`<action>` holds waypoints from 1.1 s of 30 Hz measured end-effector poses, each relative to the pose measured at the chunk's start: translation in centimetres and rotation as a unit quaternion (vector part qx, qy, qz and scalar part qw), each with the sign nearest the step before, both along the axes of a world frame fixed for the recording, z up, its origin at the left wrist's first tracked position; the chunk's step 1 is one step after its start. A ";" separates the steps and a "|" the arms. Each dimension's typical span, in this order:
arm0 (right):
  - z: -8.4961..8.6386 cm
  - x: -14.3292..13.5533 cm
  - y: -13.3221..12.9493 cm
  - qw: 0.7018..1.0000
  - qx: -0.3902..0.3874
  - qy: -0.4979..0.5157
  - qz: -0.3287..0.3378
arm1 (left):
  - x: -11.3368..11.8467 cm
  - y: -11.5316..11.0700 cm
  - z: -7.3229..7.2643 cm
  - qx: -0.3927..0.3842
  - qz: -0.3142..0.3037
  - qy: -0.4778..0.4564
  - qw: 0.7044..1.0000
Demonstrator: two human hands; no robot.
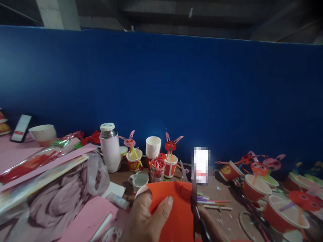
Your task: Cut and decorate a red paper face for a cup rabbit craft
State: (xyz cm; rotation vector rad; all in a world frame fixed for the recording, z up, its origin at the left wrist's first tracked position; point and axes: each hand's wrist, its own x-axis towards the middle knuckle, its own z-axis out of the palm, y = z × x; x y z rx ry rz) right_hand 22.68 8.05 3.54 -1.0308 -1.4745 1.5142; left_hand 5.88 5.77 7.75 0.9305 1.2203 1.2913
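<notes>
My left hand [151, 218] grips a sheet of orange-red paper [174, 201], thumb pressed flat on its face. A drawn circular outline shows near the sheet's upper right corner. At the paper's right edge is a pair of scissors [193, 198], its blades spread and pointing away from me. My right hand [212, 223] is closed around the handles, partly hidden behind the scissors and cut off by the lower frame edge. Just beyond the sheet stand a small white cup with a handle [140, 179] and a glass jar of red scraps [157, 168].
Paper cups with paper animal faces [171, 164] stand along the blue partition [161, 84] and at right [257, 188]. Left are a white thermos [110, 149], pink paper [85, 218] and crumpled cloth [58, 205]. Colored sticks [214, 203] and cables [248, 205] lie right.
</notes>
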 end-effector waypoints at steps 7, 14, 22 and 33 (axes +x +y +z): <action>-0.1 -0.7 0.6 1.000 -0.020 -0.011 0.004 | 0.1 0.0 0.6 -0.002 -0.015 0.012 1.000; 0.4 -1.3 0.7 1.000 0.008 -0.008 -0.022 | 0.1 0.1 0.4 -0.002 -0.021 -0.031 0.999; 1.2 0.2 -1.2 0.999 -0.005 -0.018 -0.030 | -0.2 0.3 0.4 0.013 -0.054 -0.018 0.998; -1.4 -1.1 0.5 0.999 -0.016 0.008 -0.035 | -0.5 0.3 0.7 -0.002 -0.064 0.004 0.998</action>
